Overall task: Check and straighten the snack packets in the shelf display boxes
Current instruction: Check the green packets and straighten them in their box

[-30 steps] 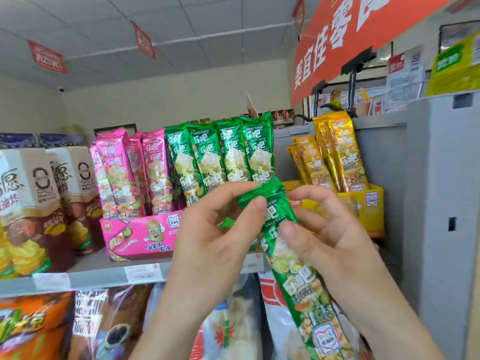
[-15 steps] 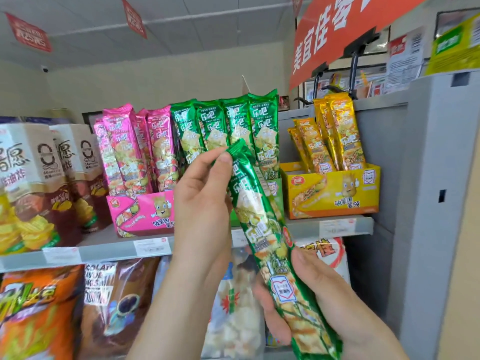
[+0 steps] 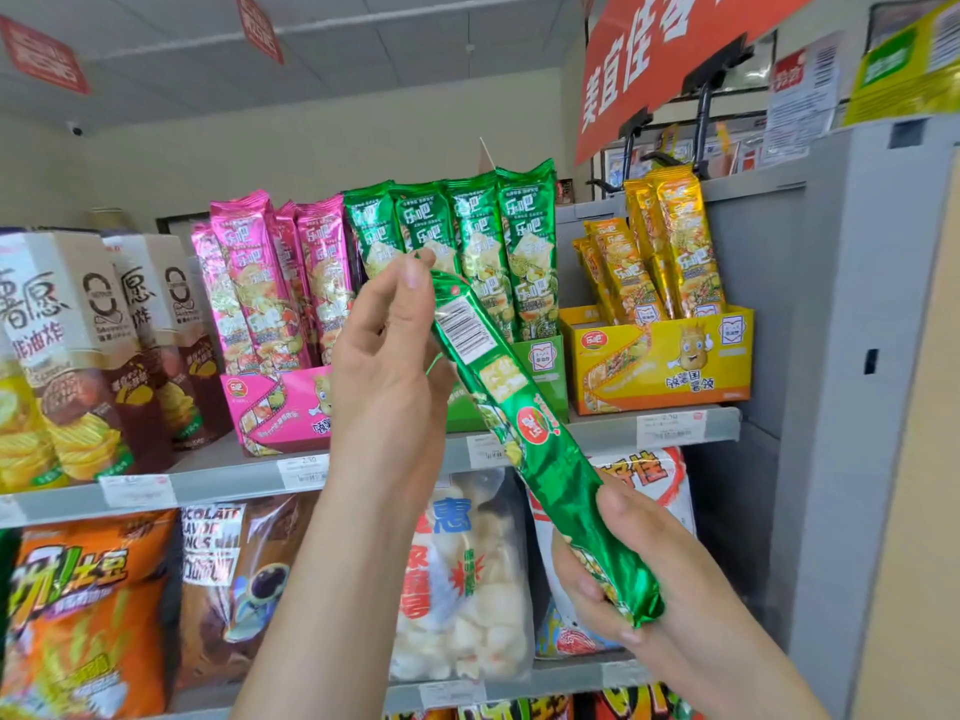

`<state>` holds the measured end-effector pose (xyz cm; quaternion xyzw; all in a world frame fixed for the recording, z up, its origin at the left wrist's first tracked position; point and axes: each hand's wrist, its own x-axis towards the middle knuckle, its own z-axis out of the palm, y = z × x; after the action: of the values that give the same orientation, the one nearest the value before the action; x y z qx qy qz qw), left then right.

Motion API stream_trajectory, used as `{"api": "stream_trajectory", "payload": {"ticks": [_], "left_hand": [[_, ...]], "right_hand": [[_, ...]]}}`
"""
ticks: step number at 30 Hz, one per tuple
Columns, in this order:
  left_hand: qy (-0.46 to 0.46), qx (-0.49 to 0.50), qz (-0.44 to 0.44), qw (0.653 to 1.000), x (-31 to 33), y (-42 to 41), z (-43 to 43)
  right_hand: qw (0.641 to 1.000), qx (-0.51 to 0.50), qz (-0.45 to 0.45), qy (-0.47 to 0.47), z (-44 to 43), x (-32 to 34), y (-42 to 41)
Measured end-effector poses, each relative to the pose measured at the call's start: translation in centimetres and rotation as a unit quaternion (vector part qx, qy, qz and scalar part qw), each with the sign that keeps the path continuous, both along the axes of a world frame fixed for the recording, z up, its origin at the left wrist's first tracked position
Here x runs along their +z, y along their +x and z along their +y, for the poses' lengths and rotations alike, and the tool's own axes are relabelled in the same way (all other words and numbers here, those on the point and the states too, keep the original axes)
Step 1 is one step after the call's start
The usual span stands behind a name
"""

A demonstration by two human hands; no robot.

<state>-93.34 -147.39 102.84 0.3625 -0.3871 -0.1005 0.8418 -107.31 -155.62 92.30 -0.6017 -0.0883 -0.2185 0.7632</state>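
Note:
A long green snack packet slants in front of the shelf, its back with the barcode facing me. My left hand pinches its top end between thumb and fingers. My right hand grips its bottom end from below. Behind it stand several green packets upright in the green display box. To the left is the pink display box with pink packets. On the right the yellow display box holds yellow packets.
Brown and beige chip cartons stand at the shelf's left end. The grey shelf edge carries price tags. Large snack bags fill the shelf below. A grey upright panel bounds the shelf on the right, under a red sign.
The green packet has been turned over, so its barcode side now faces me. My right hand slid down to the packet's bottom end. My left hand stays at the top.

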Motion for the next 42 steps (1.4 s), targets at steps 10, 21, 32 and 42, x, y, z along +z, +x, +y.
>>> {"api": "stream_trajectory", "payload": {"ticks": [10, 21, 32, 42], "left_hand": [[0.026, -0.048, 0.016, 0.998, -2.3, -0.7, -0.6], [0.078, -0.124, -0.059, 0.987, -6.2, -2.5, -1.2], [0.047, -0.073, -0.019, 0.996, -7.0, -2.1, -0.7], [0.025, -0.149, 0.062, 0.987, -6.0, -2.4, -0.5]], "right_hand": [[0.984, -0.173, -0.025, -0.024, 0.7, 0.2, 0.6], [0.974, -0.226, 0.012, 0.006, 0.8, 0.1, 1.4], [0.985, -0.097, 0.049, 0.134, 1.5, 0.5, 1.1], [0.991, -0.135, 0.004, -0.021, 1.0, -0.1, 0.1]]}}
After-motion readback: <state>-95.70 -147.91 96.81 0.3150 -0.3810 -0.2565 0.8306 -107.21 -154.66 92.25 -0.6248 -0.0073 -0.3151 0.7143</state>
